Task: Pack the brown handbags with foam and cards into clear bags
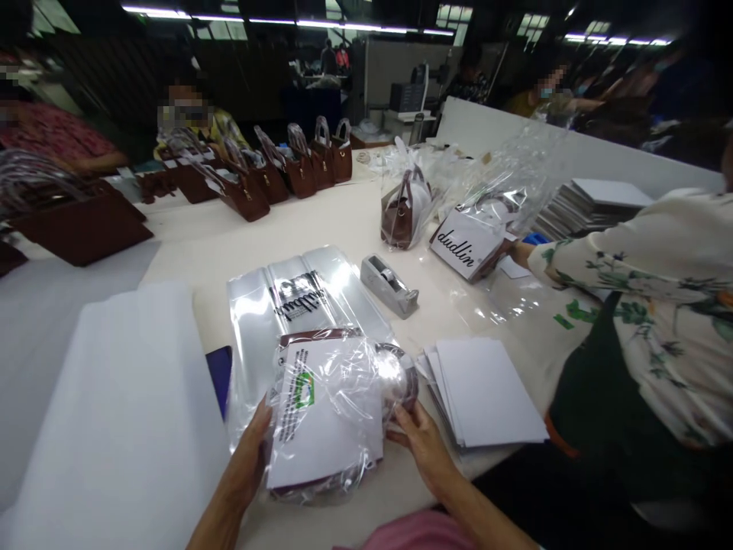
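Note:
A brown handbag (329,412) lies on its side in a clear plastic bag, with a white sheet over its face and a green sticker on the wrap. My left hand (252,443) is closed on its left edge, the fingers partly hidden beneath. At the handle end, my right hand (418,431) pinches the wrapped bag. Under it and beyond lies a stack of clear printed plastic bags (252,305). Right of my hands is a pile of white boards (481,389). A grey tape dispenser (390,286) stands just past the plastic bags.
Large white paper sheets (120,412) cover the left side. Several brown handbags (246,191) line the far left. One wrapped handbag (398,218) stands ahead. At right, a co-worker's sleeve (641,237) reaches to another wrapped handbag (466,244); stacked boards (607,195) sit behind.

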A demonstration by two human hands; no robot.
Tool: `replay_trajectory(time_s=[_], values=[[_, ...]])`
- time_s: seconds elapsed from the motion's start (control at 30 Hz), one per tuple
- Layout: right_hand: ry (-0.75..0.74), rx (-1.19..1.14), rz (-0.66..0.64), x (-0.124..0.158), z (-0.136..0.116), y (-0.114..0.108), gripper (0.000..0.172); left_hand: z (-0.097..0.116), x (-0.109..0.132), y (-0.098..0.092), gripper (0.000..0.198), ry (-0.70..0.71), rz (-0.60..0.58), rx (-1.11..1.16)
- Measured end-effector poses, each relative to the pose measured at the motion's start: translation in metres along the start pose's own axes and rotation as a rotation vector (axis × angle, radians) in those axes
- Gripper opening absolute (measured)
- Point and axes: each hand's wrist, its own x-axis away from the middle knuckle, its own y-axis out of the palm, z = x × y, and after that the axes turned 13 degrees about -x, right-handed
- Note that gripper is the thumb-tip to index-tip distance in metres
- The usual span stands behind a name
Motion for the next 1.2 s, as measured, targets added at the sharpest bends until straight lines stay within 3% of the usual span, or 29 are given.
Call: replay_trajectory(time_s=[0.1,0.2,0.37,0.53,0.77,0.93,1.03,1.2], values=[[-0.092,0.122,-0.023,-0.001,-0.022,0.004,0.047,-0.006,0.005,0.01,0.067,-0.072,0.018,0.243],[-0.184,0.238,-0.039,-0.01,-0.055,0.007,0.044,-0.009,0.01,0.028,0.071,-0.007,0.017,0.427],[-0.337,0.437,-0.08,-0.032,-0.11,0.006,0.042,-0.013,0.015,0.061,0.056,0.053,-0.092,0.696],[-0.424,0.629,-0.211,-0.04,-0.14,0.003,0.04,-0.031,0.01,0.083,0.048,0.013,-0.177,0.93],[-0.459,0.796,-0.298,-0.035,-0.154,0.027,0.042,-0.056,0.018,0.095,0.039,-0.045,-0.233,0.984],[-0.28,0.858,-0.473,-0.044,-0.155,0.047,0.039,-0.071,0.02,0.101,0.045,-0.132,-0.188,1.018],[-0.209,0.843,-0.529,-0.049,-0.154,0.047,0.04,-0.078,0.016,0.103,0.045,-0.132,-0.144,1.046],[-0.264,0.85,-0.49,-0.048,-0.15,0.043,0.04,-0.075,0.012,0.1,0.044,-0.149,-0.109,1.035]])
